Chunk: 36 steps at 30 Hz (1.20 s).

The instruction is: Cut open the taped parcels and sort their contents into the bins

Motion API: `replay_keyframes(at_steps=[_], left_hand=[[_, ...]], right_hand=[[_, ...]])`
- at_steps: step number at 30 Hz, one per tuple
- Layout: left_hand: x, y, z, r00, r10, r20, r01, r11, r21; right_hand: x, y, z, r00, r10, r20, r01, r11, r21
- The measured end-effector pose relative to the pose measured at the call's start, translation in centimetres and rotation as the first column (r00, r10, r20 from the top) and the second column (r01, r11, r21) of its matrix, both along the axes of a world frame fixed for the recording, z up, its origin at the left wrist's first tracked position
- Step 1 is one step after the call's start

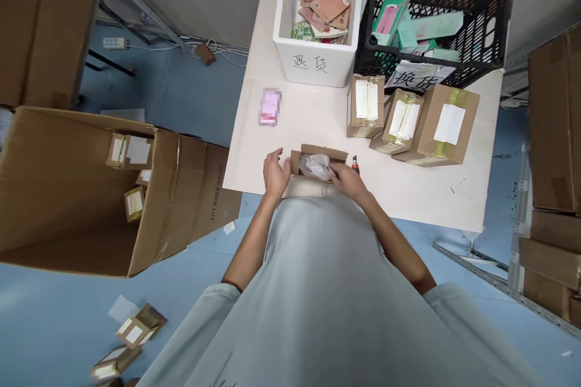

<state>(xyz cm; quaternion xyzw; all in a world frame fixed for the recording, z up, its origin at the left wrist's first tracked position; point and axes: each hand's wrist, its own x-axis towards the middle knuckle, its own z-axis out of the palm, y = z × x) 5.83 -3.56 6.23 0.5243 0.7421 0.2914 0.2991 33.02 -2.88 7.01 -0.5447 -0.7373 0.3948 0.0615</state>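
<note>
- Head view looked straight down: a small open carton (318, 164) sat at the near edge of the white table (308, 115), right against the person's body.
- Left hand (275, 172) was pressed to the carton's left side, fingers loosely spread, steadying rather than clamping.
- Right hand (349, 181) was at the carton's right edge, fingers curled in on the crinkled clear wrap (316, 165) bulging from the opening; whether it truly pinched the wrap, I couldn't tell.
- A small black-and-red tool (355, 163) lay just beside the right hand, untouched.
- Three taped parcels (411, 121) with white labels stood further back on the right.
- Behind them, a black crate (490, 42) of green packets; next to it, a white bin (318, 63) of pinkish packets.
- On the floor to the left, a big open cardboard box (68, 193) held a few small labelled boxes.
</note>
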Motion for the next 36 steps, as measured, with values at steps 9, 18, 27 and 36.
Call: replay_keyframes(at_steps=[9, 18, 27, 36], left_hand=[[0.5, -2.4, -1.6, 0.957, -0.113, 0.267, 0.148, 0.982, -0.115], [0.6, -3.2, -2.4, 0.898, -0.185, 0.398, 0.273, 0.946, -0.176], [0.7, -3.8, 0.5, 0.854, -0.292, 0.431, 0.394, 0.903, -0.169], [4.7, -5.3, 3.0, 0.706, -0.558, 0.437, 0.648, 0.757, -0.081]], right_hand=[[-1.3, 0.1, 0.0, 0.999, -0.03, -0.045, 0.035, 0.993, 0.116], [4.5, -4.6, -4.0, 0.806, -0.562, -0.185, 0.522, 0.823, -0.224], [2.3, -9.9, -3.3, 0.558, -0.726, -0.402, 0.659, 0.682, -0.317], [3.2, -20.9, 0.1, 0.286, -0.839, -0.462, 0.848, 0.446, -0.285]])
